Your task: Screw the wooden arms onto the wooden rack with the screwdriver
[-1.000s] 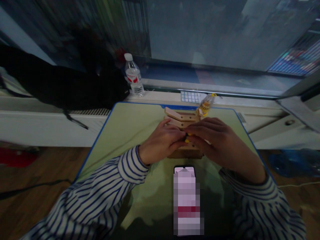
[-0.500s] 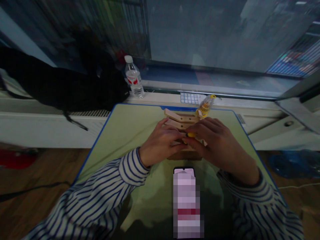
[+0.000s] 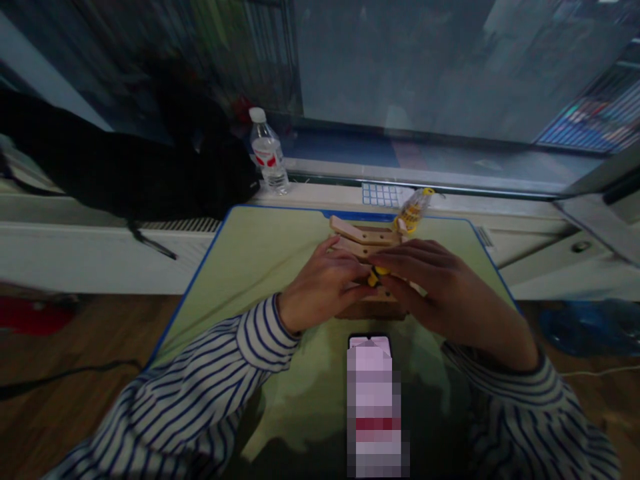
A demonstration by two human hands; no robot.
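A small yellow-and-black piece (image 3: 374, 276) sits between both hands; its kind is hard to make out. My left hand (image 3: 325, 280) is closed, thumb and index fingertip pressed at its left side, another finger resting against the wooden assembly. My right hand (image 3: 435, 280) curls over from the right, its fingertips at the piece's yellow end and a gap showing between thumb and fingers. Behind and beneath the hands stands the wooden assembly (image 3: 367, 233), made of angled light strips with round holes above a brown wooden base (image 3: 373, 309). The hands hide its middle.
A phone (image 3: 370, 380) with a blurred screen lies on the green, blue-edged table (image 3: 280, 247). Beyond the assembly is a clear, yellow-capped container (image 3: 414, 210). A water bottle (image 3: 270, 157) stands on the sill by a black bag (image 3: 150, 173).
My right hand has shifted slightly right, its thumb moving away from the fingers. More of the yellow-and-black piece and the lower wood shows. My left hand has barely moved.
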